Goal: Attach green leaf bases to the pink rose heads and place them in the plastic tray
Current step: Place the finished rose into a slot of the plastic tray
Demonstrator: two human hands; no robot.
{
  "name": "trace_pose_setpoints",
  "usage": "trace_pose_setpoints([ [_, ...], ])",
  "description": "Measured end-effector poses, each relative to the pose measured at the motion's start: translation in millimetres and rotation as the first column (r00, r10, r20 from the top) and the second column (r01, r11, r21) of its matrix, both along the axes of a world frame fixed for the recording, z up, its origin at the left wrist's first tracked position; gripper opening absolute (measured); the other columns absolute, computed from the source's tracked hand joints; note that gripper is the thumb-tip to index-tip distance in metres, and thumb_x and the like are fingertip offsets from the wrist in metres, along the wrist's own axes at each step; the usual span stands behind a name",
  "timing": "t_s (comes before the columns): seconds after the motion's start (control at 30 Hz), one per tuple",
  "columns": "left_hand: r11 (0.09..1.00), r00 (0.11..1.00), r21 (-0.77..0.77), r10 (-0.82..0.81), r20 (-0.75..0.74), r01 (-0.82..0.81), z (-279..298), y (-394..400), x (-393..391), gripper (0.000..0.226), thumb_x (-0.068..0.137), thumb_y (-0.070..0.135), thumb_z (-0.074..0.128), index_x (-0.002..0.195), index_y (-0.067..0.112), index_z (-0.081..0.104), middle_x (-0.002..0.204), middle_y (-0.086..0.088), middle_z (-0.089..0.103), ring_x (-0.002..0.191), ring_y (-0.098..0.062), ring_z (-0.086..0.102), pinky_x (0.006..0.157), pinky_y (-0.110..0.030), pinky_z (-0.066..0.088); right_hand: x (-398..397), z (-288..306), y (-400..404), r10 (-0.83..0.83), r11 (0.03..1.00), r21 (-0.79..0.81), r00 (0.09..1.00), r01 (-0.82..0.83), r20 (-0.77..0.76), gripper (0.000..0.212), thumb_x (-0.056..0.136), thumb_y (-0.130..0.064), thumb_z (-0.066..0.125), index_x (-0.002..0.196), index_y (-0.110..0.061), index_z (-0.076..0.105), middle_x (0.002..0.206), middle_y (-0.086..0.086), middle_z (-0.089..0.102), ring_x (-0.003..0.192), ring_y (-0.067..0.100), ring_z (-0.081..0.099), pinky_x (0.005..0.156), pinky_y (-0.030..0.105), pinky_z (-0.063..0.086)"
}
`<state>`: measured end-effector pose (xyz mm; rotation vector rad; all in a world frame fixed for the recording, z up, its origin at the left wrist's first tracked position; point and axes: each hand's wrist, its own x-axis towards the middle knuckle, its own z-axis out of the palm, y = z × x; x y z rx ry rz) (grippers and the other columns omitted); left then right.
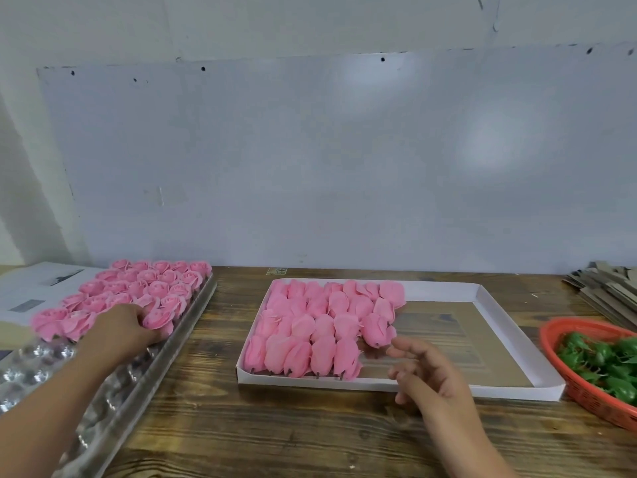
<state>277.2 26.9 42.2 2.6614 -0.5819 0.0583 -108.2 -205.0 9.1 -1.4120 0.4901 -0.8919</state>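
Wooden worktop (pixel 310 429) carries everything. Left hand (pixel 120 331) rests fingers on a pink rose head (pixel 159 319) in the clear plastic tray (pixel 144 367); grip unclear. Right hand (pixel 425 372) hovers open, empty, beside pink rose heads (pixel 306 326) in a white cardboard box (pixel 482 388). Green leaf bases (pixel 606 360) fill an orange basket (pixel 582 391) further right.

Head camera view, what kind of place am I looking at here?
Probably a small craft or packing workbench for artificial flowers. A clear plastic tray holds upright pink rose heads, a white cardboard box holds more lying down, and an orange basket holds green leaf bases.
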Motion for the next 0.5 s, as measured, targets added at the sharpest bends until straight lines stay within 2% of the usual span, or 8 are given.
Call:
trace_pose_setpoints([
  [0.13,0.999,1.000,0.036,0.004,-0.026,-0.003,2,-1,-1,0.036,0.080,0.025,0.081,0.063,0.008,0.054,0.055,-0.004,0.055,0.050,-0.019,0.052,0.055,-0.034,0.053,0,0,0,0.002,1.000,-0.005,1.000,-0.002,-0.005,0.043,0.085,0.020,0.054,0.106,-0.015,0.069,0.093,0.001,0.074,0.072,0.009,0.063,0.053,0.021,0.050],
  [0.2,0.999,1.000,0.051,0.002,-0.029,-0.001,4,-4,-3,0.035,0.080,0.024,0.081,0.062,0.009,0.054,0.052,-0.001,0.055,0.047,-0.016,0.052,0.047,-0.027,0.047,0,0,0,0.004,1.000,-0.006,1.000,-0.004,-0.007,0.043,0.085,0.021,0.053,0.106,-0.014,0.069,0.094,0.000,0.074,0.072,0.009,0.063,0.053,0.022,0.050],
  [0.27,0.998,1.000,0.064,0.003,-0.024,-0.002,5,-6,-4,0.037,0.079,0.022,0.081,0.059,0.011,0.053,0.048,0.002,0.052,0.044,-0.013,0.050,0.044,-0.022,0.041,-1,0,1,0.004,1.000,-0.011,1.000,-0.005,-0.009,0.043,0.085,0.021,0.053,0.107,-0.014,0.069,0.094,0.001,0.074,0.073,0.010,0.064,0.053,0.023,0.051],
  [0.33,0.997,0.999,0.075,0.001,-0.038,0.002,8,-7,-3,0.036,0.078,0.019,0.083,0.056,0.010,0.055,0.047,0.002,0.055,0.047,-0.015,0.053,0.047,-0.025,0.045,-1,0,1,0.006,1.000,-0.012,1.000,-0.006,-0.012,0.043,0.086,0.020,0.053,0.107,-0.013,0.069,0.093,0.001,0.074,0.073,0.010,0.064,0.054,0.023,0.051],
  [0.4,0.994,0.999,0.109,0.001,-0.043,0.004,13,-8,-2,0.028,0.075,0.016,0.084,0.057,0.006,0.066,0.051,-0.003,0.066,0.056,-0.020,0.064,0.057,-0.033,0.055,-1,0,1,0.003,1.000,-0.009,1.000,-0.003,-0.014,0.043,0.086,0.020,0.053,0.107,-0.013,0.069,0.093,0.001,0.074,0.072,0.009,0.064,0.054,0.022,0.051],
  [0.5,0.980,1.000,0.197,-0.022,-0.003,0.022,17,-11,-4,0.017,0.075,0.012,0.081,0.061,0.012,0.072,0.058,-0.003,0.070,0.064,-0.018,0.069,0.061,-0.030,0.055,-1,0,1,-0.002,1.000,-0.012,1.000,0.002,-0.017,0.044,0.086,0.022,0.052,0.106,-0.014,0.069,0.091,0.002,0.074,0.071,0.009,0.064,0.053,0.022,0.050],
])
